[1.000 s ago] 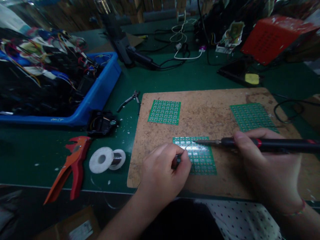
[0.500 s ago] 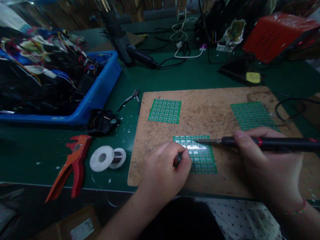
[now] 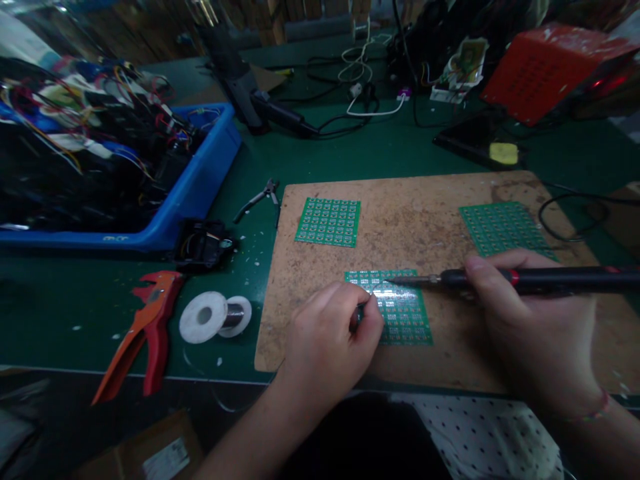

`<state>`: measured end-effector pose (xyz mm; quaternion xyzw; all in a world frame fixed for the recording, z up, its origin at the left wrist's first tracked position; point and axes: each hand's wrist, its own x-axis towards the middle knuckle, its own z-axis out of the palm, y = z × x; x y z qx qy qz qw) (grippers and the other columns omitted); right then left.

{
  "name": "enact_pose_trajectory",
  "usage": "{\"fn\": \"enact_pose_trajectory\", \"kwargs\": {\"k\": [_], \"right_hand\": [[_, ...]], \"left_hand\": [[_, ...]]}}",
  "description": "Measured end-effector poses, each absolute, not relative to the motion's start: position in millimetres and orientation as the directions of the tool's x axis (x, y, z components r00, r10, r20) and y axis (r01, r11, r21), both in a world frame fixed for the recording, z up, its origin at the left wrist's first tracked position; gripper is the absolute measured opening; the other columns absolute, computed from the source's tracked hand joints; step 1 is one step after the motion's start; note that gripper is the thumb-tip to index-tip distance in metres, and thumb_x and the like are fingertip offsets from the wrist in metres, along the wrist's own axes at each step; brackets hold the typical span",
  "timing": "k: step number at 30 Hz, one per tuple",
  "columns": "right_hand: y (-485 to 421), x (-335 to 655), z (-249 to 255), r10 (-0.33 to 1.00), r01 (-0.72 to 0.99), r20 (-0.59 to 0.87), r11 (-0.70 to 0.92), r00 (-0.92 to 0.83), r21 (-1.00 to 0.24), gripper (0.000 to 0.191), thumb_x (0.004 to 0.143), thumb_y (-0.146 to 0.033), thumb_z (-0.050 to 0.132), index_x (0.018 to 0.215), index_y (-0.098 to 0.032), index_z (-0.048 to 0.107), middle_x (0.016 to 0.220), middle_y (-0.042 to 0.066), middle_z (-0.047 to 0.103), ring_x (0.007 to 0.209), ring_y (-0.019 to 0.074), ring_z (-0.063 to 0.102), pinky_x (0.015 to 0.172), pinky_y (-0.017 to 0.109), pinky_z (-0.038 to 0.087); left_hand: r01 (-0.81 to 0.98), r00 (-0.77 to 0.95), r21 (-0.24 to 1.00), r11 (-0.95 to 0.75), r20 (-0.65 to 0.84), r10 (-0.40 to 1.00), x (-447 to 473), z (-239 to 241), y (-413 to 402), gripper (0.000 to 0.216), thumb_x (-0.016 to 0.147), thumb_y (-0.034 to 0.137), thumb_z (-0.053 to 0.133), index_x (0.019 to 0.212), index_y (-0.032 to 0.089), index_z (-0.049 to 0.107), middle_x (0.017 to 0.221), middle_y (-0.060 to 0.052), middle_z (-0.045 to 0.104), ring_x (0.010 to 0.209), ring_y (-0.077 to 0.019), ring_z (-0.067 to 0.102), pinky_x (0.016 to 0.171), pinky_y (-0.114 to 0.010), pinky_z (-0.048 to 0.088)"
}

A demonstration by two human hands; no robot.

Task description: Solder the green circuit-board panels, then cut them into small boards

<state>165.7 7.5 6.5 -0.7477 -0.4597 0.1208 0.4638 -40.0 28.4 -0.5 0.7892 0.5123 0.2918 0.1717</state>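
My right hand (image 3: 535,320) is closed around a black soldering iron (image 3: 555,280) with red bands. Its tip reaches over the upper part of a green circuit board panel (image 3: 405,320), which lies on a brown board (image 3: 410,200). In a pinch, my left hand (image 3: 335,333) holds thin solder wire (image 3: 376,288), and the wire's end is close to the iron's tip. Whether tip and wire touch cannot be made out. This hand covers the panel's lower left part. Two more panels lie on the brown board, a left panel (image 3: 329,222) and a right panel (image 3: 505,229), the latter partly behind my right hand.
Left of the brown board are a solder spool (image 3: 205,318), an orange-red wire stripper (image 3: 150,327), small cutters (image 3: 257,200) and a blue bin (image 3: 215,160) heaped with wired parts. Behind stand a red box (image 3: 545,73) and an iron stand with a yellow sponge (image 3: 503,153).
The soldering iron and my right hand have shifted very slightly up and left in the view. My left hand keeps its pinch on the solder wire almost unmoved.
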Motion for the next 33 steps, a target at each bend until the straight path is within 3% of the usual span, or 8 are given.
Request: {"fn": "enact_pose_trajectory", "kwargs": {"k": [8, 13, 33], "right_hand": [[7.1, 164.9, 5.5, 0.799, 0.550, 0.232, -0.143, 0.555, -0.823, 0.021, 0.079, -0.040, 0.069, 0.068, -0.023, 0.063, 0.061, -0.004, 0.059, 0.054, 0.0094, 0.053, 0.052, 0.027, 0.038], [7.5, 167.1, 5.0, 0.790, 0.466, 0.181, -0.146, 0.586, -0.872, 0.023, 0.080, -0.042, 0.068, 0.069, -0.022, 0.063, 0.060, -0.004, 0.058, 0.056, 0.0093, 0.051, 0.053, 0.027, 0.037], [7.5, 167.9, 5.6, 0.799, 0.512, 0.196, -0.158, 0.568, -0.844, 0.021, 0.079, -0.039, 0.069, 0.068, -0.022, 0.062, 0.059, -0.005, 0.057, 0.053, 0.0090, 0.050, 0.053, 0.028, 0.037]], "left_hand": [[0.697, 0.297, 0.569, -0.437, 0.326, 0.897, -38.1, 1.7, 28.5, 0.013, 0.083, 0.017, 0.060, 0.070, 0.018, 0.060, 0.061, 0.003, 0.054, 0.058, -0.0100, 0.050, 0.057, -0.026, 0.034], [0.701, 0.188, 0.579, -0.417, 0.414, 0.890, -35.5, 9.5, 26.0, 0.016, 0.084, 0.020, 0.061, 0.068, 0.019, 0.061, 0.058, 0.004, 0.051, 0.056, -0.0093, 0.049, 0.057, -0.025, 0.035], [0.724, 0.283, 0.562, -0.400, 0.287, 0.915, -30.7, 0.8, 24.4, 0.015, 0.086, 0.021, 0.058, 0.071, 0.019, 0.060, 0.064, 0.001, 0.059, 0.061, -0.0126, 0.052, 0.059, -0.028, 0.035]]}}
